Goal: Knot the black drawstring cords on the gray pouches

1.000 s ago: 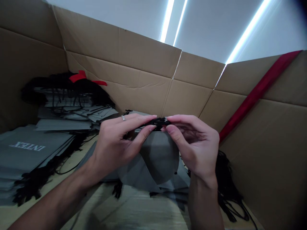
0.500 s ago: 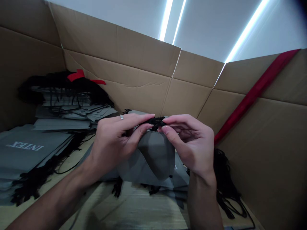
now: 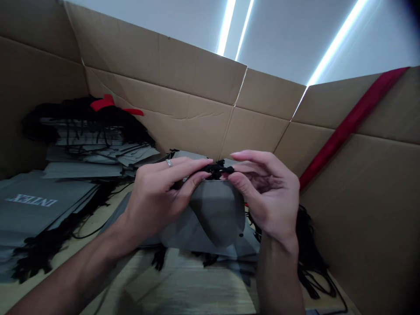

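My left hand (image 3: 157,197) and my right hand (image 3: 265,192) meet at chest height, fingertips pinched together on a black cord (image 3: 217,168). The cord sits at the top edge of a grey fabric bag (image 3: 215,210) that hangs below my fingers. My left hand wears a ring. My right index finger is lifted a little above the cord while thumb and other fingers pinch it. Below the held bag, more grey bags (image 3: 197,238) lie flat on the wooden surface.
Cardboard walls (image 3: 197,109) enclose the work area on three sides, with a red strip (image 3: 348,127) across the right wall. Stacks of grey bags (image 3: 36,210) with black cords lie at the left, one pile (image 3: 95,140) topped by a red ribbon. Loose black cords (image 3: 311,253) lie at the right.
Both hands stay pinched on the cord at the bag's top. The right index finger has lifted slightly and the fingertips have shifted a little along the cord.
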`<act>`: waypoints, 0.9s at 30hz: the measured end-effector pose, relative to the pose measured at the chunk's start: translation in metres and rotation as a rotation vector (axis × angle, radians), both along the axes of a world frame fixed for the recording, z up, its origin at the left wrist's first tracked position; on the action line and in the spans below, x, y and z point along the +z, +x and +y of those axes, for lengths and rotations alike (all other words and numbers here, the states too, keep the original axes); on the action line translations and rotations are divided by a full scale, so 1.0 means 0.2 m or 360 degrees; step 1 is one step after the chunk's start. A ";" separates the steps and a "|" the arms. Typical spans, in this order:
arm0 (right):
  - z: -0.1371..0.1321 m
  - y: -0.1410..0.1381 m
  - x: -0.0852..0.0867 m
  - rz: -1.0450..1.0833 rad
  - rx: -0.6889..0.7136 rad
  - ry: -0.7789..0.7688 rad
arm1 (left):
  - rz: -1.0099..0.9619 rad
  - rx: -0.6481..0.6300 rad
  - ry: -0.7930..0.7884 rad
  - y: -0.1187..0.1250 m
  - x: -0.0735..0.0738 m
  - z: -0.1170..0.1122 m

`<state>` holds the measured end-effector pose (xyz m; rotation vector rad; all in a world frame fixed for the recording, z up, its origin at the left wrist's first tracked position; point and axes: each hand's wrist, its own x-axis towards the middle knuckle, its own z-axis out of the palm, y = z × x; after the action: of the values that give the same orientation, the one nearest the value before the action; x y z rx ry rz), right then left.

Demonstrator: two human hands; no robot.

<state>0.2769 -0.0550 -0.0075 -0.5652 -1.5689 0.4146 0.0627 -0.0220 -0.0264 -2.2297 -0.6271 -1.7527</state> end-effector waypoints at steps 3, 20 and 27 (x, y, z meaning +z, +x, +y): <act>0.02 -0.03 -0.01 0.0017 0.0040 -0.0011 | -0.0012 -0.0064 0.0030 0.00 0.00 0.00; 0.04 -0.02 -0.01 -0.0043 0.0042 -0.0005 | 0.0034 -0.0049 0.0093 -0.01 0.01 -0.01; 0.03 -0.02 -0.01 -0.0051 0.0027 -0.0019 | 0.0026 -0.0035 0.0049 -0.01 0.01 -0.01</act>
<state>0.2736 -0.0480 -0.0096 -0.5704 -1.6037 0.4301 0.0611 -0.0244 -0.0246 -2.2364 -0.5708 -1.7407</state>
